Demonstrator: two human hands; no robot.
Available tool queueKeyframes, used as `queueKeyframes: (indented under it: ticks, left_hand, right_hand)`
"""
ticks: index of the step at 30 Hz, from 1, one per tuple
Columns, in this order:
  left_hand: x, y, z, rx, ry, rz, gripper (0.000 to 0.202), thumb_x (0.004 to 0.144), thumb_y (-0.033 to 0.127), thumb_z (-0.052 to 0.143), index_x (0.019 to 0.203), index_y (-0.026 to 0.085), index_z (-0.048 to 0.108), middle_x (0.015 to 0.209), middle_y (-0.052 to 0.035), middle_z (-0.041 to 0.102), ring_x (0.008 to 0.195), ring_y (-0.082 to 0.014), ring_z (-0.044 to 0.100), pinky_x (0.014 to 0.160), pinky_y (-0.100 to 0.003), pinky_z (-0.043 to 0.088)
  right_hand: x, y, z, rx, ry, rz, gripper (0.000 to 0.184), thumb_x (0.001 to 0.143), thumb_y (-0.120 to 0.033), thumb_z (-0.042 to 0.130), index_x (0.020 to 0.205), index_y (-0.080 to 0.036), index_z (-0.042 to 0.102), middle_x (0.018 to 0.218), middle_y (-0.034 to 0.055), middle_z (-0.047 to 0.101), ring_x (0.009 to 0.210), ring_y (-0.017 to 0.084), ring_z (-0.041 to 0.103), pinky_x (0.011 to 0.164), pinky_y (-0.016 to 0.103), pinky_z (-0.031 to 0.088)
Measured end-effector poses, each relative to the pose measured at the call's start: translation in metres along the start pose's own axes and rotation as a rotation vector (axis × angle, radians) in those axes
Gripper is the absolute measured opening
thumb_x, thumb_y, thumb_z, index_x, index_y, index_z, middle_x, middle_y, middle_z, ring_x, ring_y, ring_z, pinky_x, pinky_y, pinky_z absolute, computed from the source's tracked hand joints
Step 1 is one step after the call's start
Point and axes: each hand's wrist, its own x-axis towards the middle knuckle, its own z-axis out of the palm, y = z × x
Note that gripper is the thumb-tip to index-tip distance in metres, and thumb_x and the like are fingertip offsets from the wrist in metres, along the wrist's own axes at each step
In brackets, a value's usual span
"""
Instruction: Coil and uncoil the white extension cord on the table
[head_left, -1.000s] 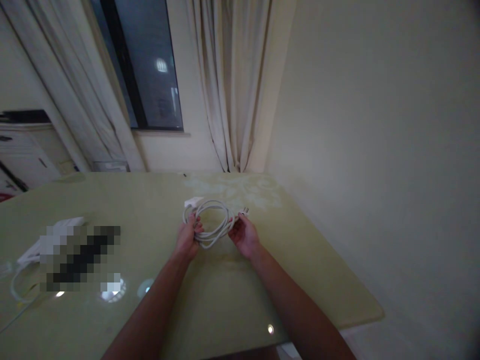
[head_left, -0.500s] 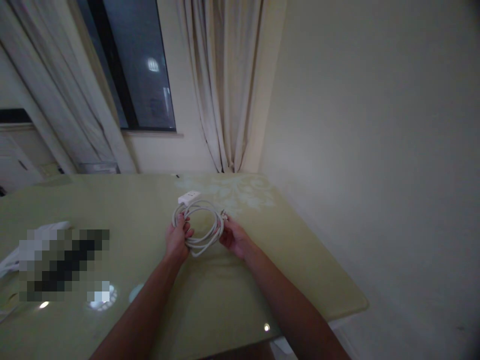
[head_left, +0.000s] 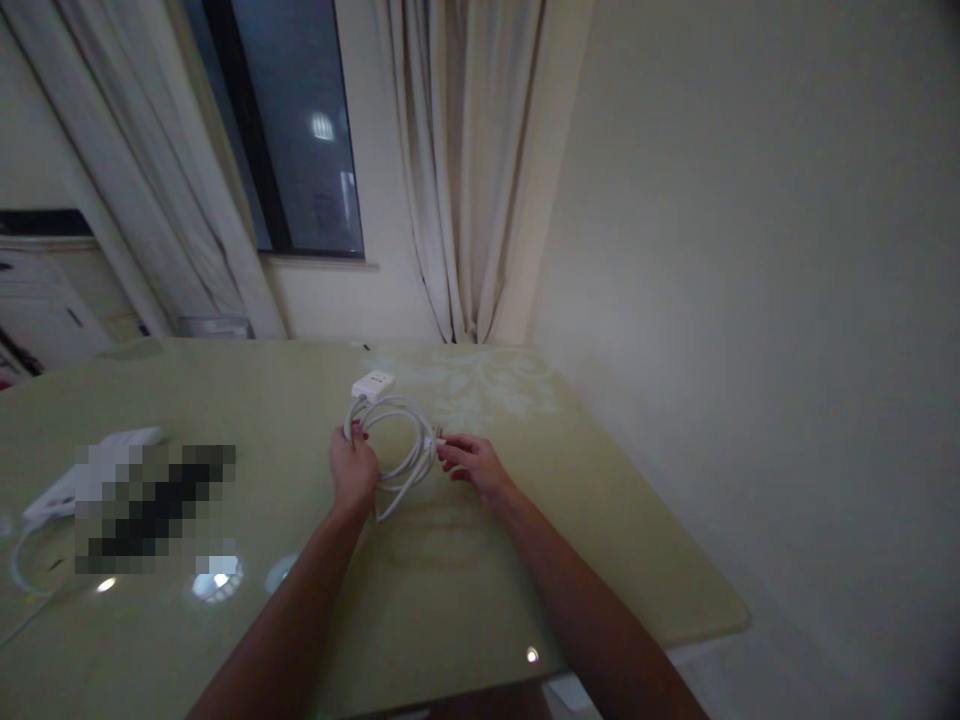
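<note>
A white extension cord is gathered in loops above the table, its coiled cable (head_left: 411, 478) hanging between my hands. My left hand (head_left: 354, 472) is closed round the left side of the loops. Just past that hand sits the cord's small white socket block (head_left: 373, 384), slots facing up. At the right side of the coil, the fingertips of my right hand (head_left: 476, 465) pinch the plug (head_left: 433, 442), with its prongs pointing away from me. My fingers hide part of the plug and of the cable on the left.
On the left of the pale green glossy table (head_left: 600, 540) lies a white power strip (head_left: 52, 503), partly blurred out, beside a dark pixelated thing (head_left: 157, 510). A plain wall (head_left: 750, 300) rises on the right. Curtains (head_left: 480, 180) and a window (head_left: 300, 130) stand behind.
My right hand has turned, and its fingers now pinch the plug more plainly at the coil's edge. The loops have narrowed slightly. The view has shifted a little to the left.
</note>
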Motion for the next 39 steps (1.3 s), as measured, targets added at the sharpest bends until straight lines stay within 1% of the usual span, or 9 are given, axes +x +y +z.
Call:
queueKeyframes:
  ticks: [6, 13, 17, 20, 23, 26, 29, 35, 39]
  left_hand:
    - [0.0, 0.001, -0.003, 0.221, 0.046, 0.13, 0.01, 0.094, 0.025, 0.046, 0.091, 0.021, 0.055, 0.09, -0.0077, 0.057, 0.096, -0.0267, 0.058, 0.091, -0.04, 0.047]
    - [-0.004, 0.0, 0.001, -0.241, 0.051, 0.038, 0.004, 0.087, 0.022, 0.061, 0.083, 0.023, 0.061, 0.079, -0.003, 0.054, 0.086, -0.024, 0.058, 0.074, -0.029, 0.046]
    - [-0.004, -0.002, 0.005, -0.459, -0.099, -0.169, 0.015, 0.085, 0.034, 0.071, 0.086, 0.021, 0.065, 0.065, 0.0046, 0.044, 0.056, -0.0132, 0.046, 0.051, -0.022, 0.036]
    - [-0.008, 0.001, 0.01, -0.667, -0.248, -0.37, 0.023, 0.084, 0.038, 0.076, 0.088, 0.018, 0.064, 0.06, 0.009, 0.038, 0.044, -0.0055, 0.032, 0.042, -0.017, 0.029]
    - [-0.012, 0.007, 0.014, -0.841, -0.354, -0.525, 0.022, 0.084, 0.03, 0.078, 0.084, 0.015, 0.061, 0.061, 0.0082, 0.044, 0.044, -0.0022, 0.032, 0.04, -0.013, 0.028]
    - [-0.013, 0.012, 0.015, -0.897, -0.349, -0.579, 0.017, 0.091, 0.027, 0.071, 0.085, 0.014, 0.062, 0.062, 0.0061, 0.048, 0.044, -0.0024, 0.037, 0.04, -0.012, 0.032]
    - [-0.012, 0.015, 0.013, -0.877, -0.302, -0.554, 0.014, 0.095, 0.029, 0.064, 0.091, 0.015, 0.067, 0.064, 0.0047, 0.053, 0.045, -0.0051, 0.044, 0.045, -0.016, 0.044]
    - [-0.011, 0.011, 0.008, -0.833, -0.308, -0.429, 0.023, 0.085, 0.023, 0.074, 0.107, 0.019, 0.071, 0.095, -0.0021, 0.071, 0.062, -0.0072, 0.06, 0.056, -0.019, 0.052]
    - [-0.005, 0.004, 0.005, -0.787, -0.319, -0.362, 0.036, 0.076, 0.027, 0.082, 0.109, 0.02, 0.07, 0.097, -0.0016, 0.07, 0.068, -0.0076, 0.062, 0.06, -0.018, 0.051]
  right_hand:
    - [-0.005, 0.001, 0.012, 0.083, -0.101, -0.078, 0.048, 0.073, -0.06, 0.08, 0.101, -0.021, 0.077, 0.095, 0.0043, 0.073, 0.079, 0.015, 0.066, 0.068, 0.025, 0.048]
    - [-0.015, -0.002, 0.02, 0.012, -0.226, -0.148, 0.049, 0.076, -0.059, 0.082, 0.107, -0.022, 0.075, 0.094, 0.0025, 0.073, 0.083, 0.016, 0.067, 0.075, 0.026, 0.051]
    - [-0.006, 0.003, 0.014, 0.048, -0.076, -0.058, 0.046, 0.077, -0.062, 0.078, 0.081, -0.016, 0.073, 0.078, 0.0032, 0.07, 0.072, 0.014, 0.063, 0.068, 0.025, 0.05]
    - [0.001, 0.005, 0.011, 0.238, 0.033, 0.044, 0.044, 0.08, -0.06, 0.075, 0.084, -0.017, 0.072, 0.076, 0.0027, 0.071, 0.067, 0.013, 0.064, 0.064, 0.024, 0.05]
    - [0.004, 0.0, 0.005, 0.324, 0.194, 0.122, 0.037, 0.088, -0.054, 0.069, 0.085, -0.017, 0.069, 0.071, 0.0017, 0.071, 0.062, 0.012, 0.064, 0.06, 0.021, 0.049]
    - [0.005, -0.007, -0.005, 0.33, 0.306, 0.195, 0.033, 0.097, -0.048, 0.058, 0.084, -0.018, 0.064, 0.068, 0.0016, 0.07, 0.059, 0.012, 0.064, 0.054, 0.02, 0.048]
    - [0.007, -0.007, -0.013, 0.305, 0.235, 0.235, 0.036, 0.1, -0.051, 0.051, 0.09, -0.018, 0.062, 0.075, 0.0043, 0.073, 0.062, 0.014, 0.067, 0.051, 0.021, 0.049]
    - [0.015, 0.004, -0.023, -0.06, 0.284, -0.035, 0.034, 0.07, -0.031, 0.087, 0.091, -0.02, 0.063, 0.082, 0.0001, 0.069, 0.068, 0.015, 0.068, 0.049, 0.019, 0.048]
    - [0.018, -0.004, -0.036, -0.143, 0.454, -0.266, 0.037, 0.07, -0.043, 0.086, 0.086, -0.02, 0.062, 0.074, -0.0019, 0.067, 0.062, 0.011, 0.06, 0.052, 0.019, 0.044]
